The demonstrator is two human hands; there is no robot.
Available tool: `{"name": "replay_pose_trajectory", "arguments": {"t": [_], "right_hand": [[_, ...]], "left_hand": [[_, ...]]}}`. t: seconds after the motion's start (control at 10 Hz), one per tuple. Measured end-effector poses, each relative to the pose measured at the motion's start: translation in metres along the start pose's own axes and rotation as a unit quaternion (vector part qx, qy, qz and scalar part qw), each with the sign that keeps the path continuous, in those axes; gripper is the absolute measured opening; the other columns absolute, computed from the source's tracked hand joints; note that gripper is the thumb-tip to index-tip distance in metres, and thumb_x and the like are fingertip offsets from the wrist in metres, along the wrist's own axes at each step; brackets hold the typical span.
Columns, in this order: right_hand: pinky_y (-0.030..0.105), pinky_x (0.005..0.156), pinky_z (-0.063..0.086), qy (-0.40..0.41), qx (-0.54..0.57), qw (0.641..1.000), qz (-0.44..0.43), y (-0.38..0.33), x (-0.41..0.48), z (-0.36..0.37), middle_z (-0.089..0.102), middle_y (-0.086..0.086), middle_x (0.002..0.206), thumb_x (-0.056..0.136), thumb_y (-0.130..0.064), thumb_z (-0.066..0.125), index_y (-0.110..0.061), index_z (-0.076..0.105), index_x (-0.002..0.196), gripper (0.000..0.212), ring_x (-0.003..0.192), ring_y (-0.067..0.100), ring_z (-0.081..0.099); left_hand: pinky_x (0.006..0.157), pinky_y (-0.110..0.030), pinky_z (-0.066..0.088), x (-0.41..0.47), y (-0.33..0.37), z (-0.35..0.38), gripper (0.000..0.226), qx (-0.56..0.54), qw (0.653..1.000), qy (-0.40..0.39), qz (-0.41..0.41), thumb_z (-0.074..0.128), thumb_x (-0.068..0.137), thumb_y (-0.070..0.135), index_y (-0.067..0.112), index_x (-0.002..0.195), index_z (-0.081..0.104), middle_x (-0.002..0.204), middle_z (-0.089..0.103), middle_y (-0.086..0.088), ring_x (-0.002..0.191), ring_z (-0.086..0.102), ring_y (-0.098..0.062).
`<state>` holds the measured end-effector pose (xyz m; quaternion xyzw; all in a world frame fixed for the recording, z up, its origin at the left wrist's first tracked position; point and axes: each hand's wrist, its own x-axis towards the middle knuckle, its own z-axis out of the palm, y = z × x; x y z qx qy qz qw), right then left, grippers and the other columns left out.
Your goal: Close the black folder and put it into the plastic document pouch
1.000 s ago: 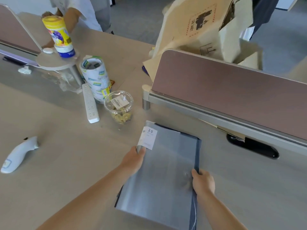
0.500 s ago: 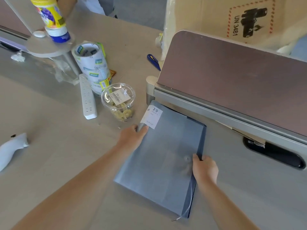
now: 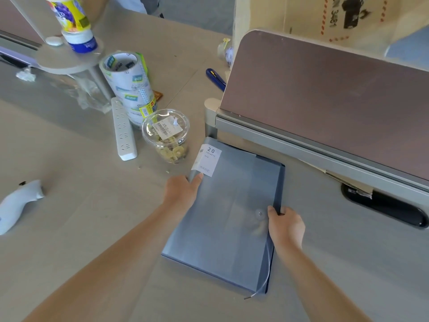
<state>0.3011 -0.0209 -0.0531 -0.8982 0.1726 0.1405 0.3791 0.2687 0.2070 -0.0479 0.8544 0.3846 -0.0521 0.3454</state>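
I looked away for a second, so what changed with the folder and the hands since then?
The pouch with the black folder inside slid away, its far end now under the desk divider. The left hand and right hand still grip its edges. Nothing was released.

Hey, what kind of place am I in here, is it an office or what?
Most likely a shared office. The desk carries a partition screen between workstations, a cable port in its top, and office supplies: a power strip and stacked packing tape rolls.

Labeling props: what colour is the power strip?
White power strip, seen best in the head view.
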Motion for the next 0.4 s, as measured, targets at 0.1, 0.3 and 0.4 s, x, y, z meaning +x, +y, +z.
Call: {"name": "replay_pose_trajectory", "arguments": {"t": [0.1,0.3,0.4], "right_hand": [[0.033,0.055,0.028,0.007,-0.013,1.000,-0.006,0.001,0.001,0.004,0.042,0.006,0.065,0.091,-0.025,0.052,-0.016,0.029,0.054,0.045,0.063,0.026,0.040],[0.031,0.052,0.025,0.009,-0.037,0.999,-0.026,0.007,0.003,0.006,0.048,0.012,0.082,0.092,-0.026,0.052,-0.022,0.029,0.057,0.042,0.071,0.026,0.041],[0.030,0.063,0.029,0.002,-0.024,0.999,-0.038,0.002,-0.002,-0.006,0.054,0.016,0.090,0.091,-0.025,0.053,-0.014,0.047,0.065,0.029,0.075,0.023,0.041]], "left_hand": [[0.051,-0.032,0.025,0.000,0.002,-0.004,0.053,0.010,1.000,-0.004,0.010,0.045,0.093,0.048,0.015,0.053,0.035,0.055,0.041,-0.001,0.063,0.044,-0.027],[0.055,-0.031,0.028,-0.003,-0.001,-0.004,0.050,-0.007,1.000,-0.013,0.005,0.044,0.092,0.050,0.016,0.057,0.037,0.058,0.041,0.001,0.068,0.046,-0.028],[0.056,-0.031,0.031,-0.007,0.000,-0.010,0.054,-0.007,1.000,-0.019,0.001,0.037,0.094,0.052,0.014,0.056,0.039,0.059,0.043,-0.003,0.070,0.050,-0.032]]}}
